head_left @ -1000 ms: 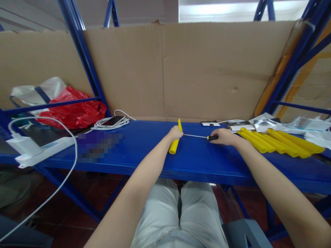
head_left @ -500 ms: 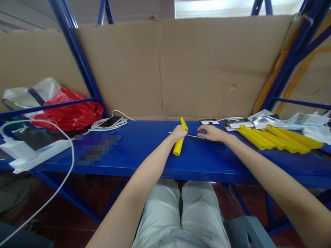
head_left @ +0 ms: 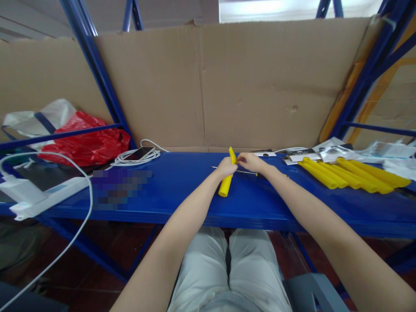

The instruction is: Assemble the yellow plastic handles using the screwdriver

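Decent open stretch of blue tabletop (head_left: 177, 175) left of the left arm (head_left: 190, 203), until the coiled cable (head_left: 124, 160) and a pixelated patch (head_left: 121, 188), can't really tell what's under that. Cardboard (head_left: 260, 86) walls off the back. Right side's tighter: slim gap between the right arm (head_left: 302, 203) and the yellow tubes (head_left: 347, 175), and the screwdriver (head_left: 246, 172) runs low under that arm.

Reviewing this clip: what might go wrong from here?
The screwdriver could get knocked: its shaft shows either side of the left hand, and the right forearm hides most of its handle. The right hand, close beside the upper end of the held yellow tube, might nudge it. The row of yellow tubes might roll if bumped.
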`<state>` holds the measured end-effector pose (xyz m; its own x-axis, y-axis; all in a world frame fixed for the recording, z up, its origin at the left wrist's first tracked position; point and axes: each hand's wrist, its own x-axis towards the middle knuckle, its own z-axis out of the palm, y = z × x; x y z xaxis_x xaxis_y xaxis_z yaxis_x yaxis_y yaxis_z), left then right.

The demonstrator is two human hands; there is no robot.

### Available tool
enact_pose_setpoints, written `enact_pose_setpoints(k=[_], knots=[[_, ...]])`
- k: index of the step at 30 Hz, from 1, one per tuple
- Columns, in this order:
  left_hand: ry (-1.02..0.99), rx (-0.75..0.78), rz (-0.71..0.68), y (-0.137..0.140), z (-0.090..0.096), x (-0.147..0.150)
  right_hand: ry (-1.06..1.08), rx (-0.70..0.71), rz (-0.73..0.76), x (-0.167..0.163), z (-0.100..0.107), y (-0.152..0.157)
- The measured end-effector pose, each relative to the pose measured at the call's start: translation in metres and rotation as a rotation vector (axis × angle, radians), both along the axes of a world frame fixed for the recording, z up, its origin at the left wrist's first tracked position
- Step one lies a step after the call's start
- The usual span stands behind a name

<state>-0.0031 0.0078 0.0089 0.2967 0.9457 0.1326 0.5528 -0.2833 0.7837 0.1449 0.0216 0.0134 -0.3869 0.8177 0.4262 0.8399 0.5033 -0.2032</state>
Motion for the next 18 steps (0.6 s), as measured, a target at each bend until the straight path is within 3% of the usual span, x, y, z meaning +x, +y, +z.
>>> enact_pose_setpoints(k=[18], knots=[[0.033, 0.029, -0.099, -0.015, 0.008, 0.000, 0.085, 0.038, 0.018, 0.010, -0.001, -0.012]])
